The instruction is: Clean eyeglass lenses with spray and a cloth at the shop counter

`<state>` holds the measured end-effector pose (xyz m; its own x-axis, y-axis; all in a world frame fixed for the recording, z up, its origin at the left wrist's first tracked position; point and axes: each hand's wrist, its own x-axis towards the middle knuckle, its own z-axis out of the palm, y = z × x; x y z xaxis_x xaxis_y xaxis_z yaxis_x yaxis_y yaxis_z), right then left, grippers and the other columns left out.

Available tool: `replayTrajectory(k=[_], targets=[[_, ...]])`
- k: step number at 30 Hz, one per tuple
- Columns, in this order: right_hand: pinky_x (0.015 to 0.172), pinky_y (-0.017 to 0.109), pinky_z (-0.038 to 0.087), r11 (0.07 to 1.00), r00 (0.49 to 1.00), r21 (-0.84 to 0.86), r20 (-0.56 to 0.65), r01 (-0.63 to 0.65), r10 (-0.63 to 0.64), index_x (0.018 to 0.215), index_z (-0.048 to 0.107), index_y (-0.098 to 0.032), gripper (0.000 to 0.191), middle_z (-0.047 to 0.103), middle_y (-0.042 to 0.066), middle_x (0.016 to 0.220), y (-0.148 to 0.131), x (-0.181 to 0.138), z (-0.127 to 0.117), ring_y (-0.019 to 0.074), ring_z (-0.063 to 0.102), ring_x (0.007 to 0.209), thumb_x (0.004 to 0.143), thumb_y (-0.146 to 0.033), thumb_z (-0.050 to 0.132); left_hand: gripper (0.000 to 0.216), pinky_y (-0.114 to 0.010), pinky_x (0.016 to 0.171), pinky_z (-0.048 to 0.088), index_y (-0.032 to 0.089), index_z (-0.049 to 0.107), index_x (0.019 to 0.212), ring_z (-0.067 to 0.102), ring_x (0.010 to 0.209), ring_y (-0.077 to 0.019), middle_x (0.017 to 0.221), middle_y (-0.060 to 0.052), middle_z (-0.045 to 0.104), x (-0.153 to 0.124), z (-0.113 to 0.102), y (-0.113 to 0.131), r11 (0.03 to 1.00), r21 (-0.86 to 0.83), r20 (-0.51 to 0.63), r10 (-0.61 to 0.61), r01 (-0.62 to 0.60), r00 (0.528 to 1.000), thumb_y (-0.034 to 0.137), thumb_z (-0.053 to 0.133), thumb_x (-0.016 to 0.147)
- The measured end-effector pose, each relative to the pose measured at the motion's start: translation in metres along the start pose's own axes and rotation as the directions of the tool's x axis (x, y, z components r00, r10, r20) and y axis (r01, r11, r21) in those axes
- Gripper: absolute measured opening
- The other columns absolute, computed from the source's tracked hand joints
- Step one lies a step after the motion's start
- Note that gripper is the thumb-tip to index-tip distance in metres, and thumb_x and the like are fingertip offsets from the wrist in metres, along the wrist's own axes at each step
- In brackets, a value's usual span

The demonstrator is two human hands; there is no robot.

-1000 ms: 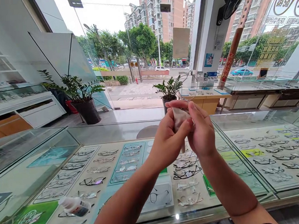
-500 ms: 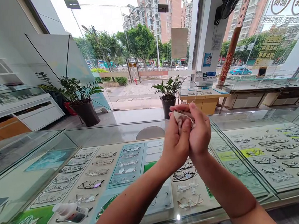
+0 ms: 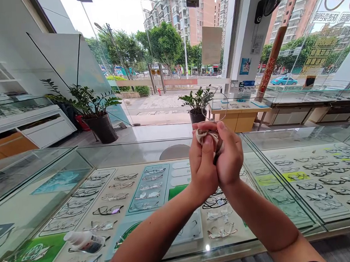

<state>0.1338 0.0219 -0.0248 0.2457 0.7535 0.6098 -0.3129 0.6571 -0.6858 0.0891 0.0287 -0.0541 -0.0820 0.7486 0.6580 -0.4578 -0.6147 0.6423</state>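
Over the glass display case, both my hands come together around a crumpled beige cloth (image 3: 201, 135). My left hand (image 3: 203, 172) is closed, its thumb pressing into the folds. Against it, my right hand (image 3: 230, 159) is closed around the other side of the bundle. Just above the fingertips shows a thin, round wire outline (image 3: 227, 104), like a glasses rim; how it connects to the hands is hidden. Something dark sits between the palms, too covered to make out.
Rows of eyeglasses (image 3: 108, 210) lie inside the glass display case (image 3: 129, 152). A white bottle (image 3: 85, 242) lies on its side at the front left. Beyond the case stand two potted plants (image 3: 102, 127) and a wooden table (image 3: 239, 117); another glass section (image 3: 282, 140) adjoins at right.
Both hands have shifted slightly left with the cloth, and the wire outline has moved with them. The left thumb has slid up and left over the cloth; the folds look different.
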Motion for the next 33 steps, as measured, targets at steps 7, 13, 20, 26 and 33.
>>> replayTrajectory(k=[7,13,20,26,33], targets=[[0.106,0.050,0.058,0.993,0.993,0.041,0.032,0.111,-0.112,0.086,0.083,-0.027,0.040,0.082,0.008,0.104,-0.006,-0.004,-0.001,0.0285,0.076,0.116,0.108,-0.041,0.052,0.026,-0.031,0.077,0.054,0.022,0.070,0.104,0.060,0.082,-0.0161,0.094,-0.002,0.068,0.000,-0.002,0.012,0.987,0.156,0.040,0.037,-0.043,0.999,0.048,0.071,0.105],[0.101,0.048,0.061,0.997,0.997,-0.013,0.012,0.075,-0.075,0.081,0.079,-0.027,0.041,0.082,0.008,0.098,-0.009,-0.005,0.001,0.0284,0.075,0.113,0.106,-0.044,0.051,0.036,-0.031,0.077,0.055,0.023,0.071,0.104,0.059,0.082,-0.0166,0.094,-0.003,0.067,-0.002,0.003,0.014,0.995,0.100,-0.031,-0.002,0.005,1.000,0.059,0.064,0.107],[0.101,0.049,0.059,0.991,0.995,-0.083,0.020,0.102,-0.101,0.085,0.078,-0.028,0.043,0.081,0.008,0.103,-0.012,-0.008,0.002,0.0287,0.076,0.114,0.110,-0.045,0.046,0.029,-0.032,0.076,0.055,0.025,0.071,0.113,0.057,0.078,-0.0166,0.093,-0.002,0.064,-0.006,0.000,0.012,0.995,0.088,0.030,0.047,-0.050,0.998,0.053,0.067,0.106],[0.101,0.049,0.060,0.992,0.994,-0.064,0.012,0.113,-0.112,0.083,0.077,-0.028,0.041,0.080,0.008,0.099,-0.013,-0.010,0.001,0.0289,0.076,0.114,0.108,-0.042,0.048,0.028,-0.034,0.086,0.058,0.023,0.071,0.109,0.065,0.090,-0.0183,0.100,-0.004,0.070,-0.004,0.001,0.016,0.995,0.096,0.031,0.020,-0.023,0.999,0.051,0.067,0.107],[0.097,0.045,0.062,0.994,0.990,-0.001,-0.096,0.108,-0.108,0.083,0.077,-0.026,0.039,0.081,0.007,0.096,-0.013,-0.004,-0.002,0.0269,0.078,0.105,0.107,-0.045,0.052,0.029,-0.038,0.103,0.056,0.025,0.066,0.131,0.067,0.111,-0.0224,0.124,-0.009,0.070,-0.002,-0.004,0.012,0.985,0.126,0.238,0.086,-0.119,0.967,0.045,0.056,0.113]])
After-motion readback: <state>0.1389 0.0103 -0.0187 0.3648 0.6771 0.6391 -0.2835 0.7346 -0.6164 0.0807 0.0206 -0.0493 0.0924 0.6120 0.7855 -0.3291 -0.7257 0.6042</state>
